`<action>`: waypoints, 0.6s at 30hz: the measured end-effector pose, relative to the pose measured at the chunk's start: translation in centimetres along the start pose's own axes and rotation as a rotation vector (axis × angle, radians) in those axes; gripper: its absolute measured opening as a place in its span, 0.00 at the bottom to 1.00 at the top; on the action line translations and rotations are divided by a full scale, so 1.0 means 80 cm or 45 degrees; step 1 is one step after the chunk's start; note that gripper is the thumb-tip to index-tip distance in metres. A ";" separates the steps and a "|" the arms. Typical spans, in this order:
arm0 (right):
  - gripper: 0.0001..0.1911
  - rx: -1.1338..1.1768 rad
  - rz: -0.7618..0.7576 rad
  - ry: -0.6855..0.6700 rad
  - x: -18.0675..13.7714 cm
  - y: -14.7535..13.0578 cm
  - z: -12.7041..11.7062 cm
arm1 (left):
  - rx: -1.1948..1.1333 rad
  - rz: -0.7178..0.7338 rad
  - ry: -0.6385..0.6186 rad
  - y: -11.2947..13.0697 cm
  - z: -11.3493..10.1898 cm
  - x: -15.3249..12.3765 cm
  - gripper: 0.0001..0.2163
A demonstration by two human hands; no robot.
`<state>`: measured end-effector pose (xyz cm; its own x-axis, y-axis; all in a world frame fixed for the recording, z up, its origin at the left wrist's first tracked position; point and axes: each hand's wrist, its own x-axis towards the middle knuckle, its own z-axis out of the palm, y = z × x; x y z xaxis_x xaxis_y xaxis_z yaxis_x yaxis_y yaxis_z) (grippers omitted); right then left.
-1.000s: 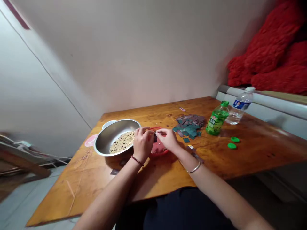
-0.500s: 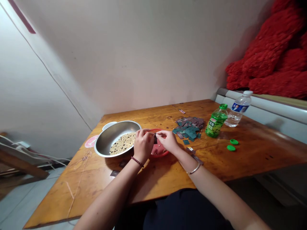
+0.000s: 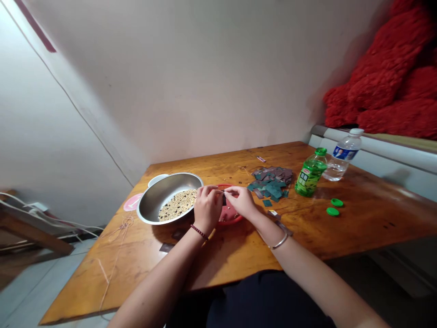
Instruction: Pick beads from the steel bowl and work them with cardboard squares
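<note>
Left hand (image 3: 207, 210) and right hand (image 3: 241, 202) pinch a small dark piece (image 3: 224, 200) above the red basket (image 3: 232, 222) — apparently fine two-handed fingertip work; the next move likely calls for steadiness (exact contact is hidden).

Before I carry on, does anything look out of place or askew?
Two green caps lie loose on the table, odd since the green bottle and water bottle both look capped. At left, a tangled thread trails toward the near edge, looking untidy.
</note>
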<state>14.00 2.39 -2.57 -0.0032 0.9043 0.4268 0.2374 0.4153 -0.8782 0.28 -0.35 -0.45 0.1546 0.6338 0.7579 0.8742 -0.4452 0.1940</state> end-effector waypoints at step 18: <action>0.07 0.042 0.030 -0.037 0.001 0.000 -0.001 | 0.012 -0.042 0.019 0.002 -0.004 0.001 0.06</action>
<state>14.09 2.44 -2.53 -0.0261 0.9162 0.3999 0.2057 0.3964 -0.8947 0.26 -0.58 -0.18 0.1186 0.6386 0.7603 0.8831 -0.4179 0.2133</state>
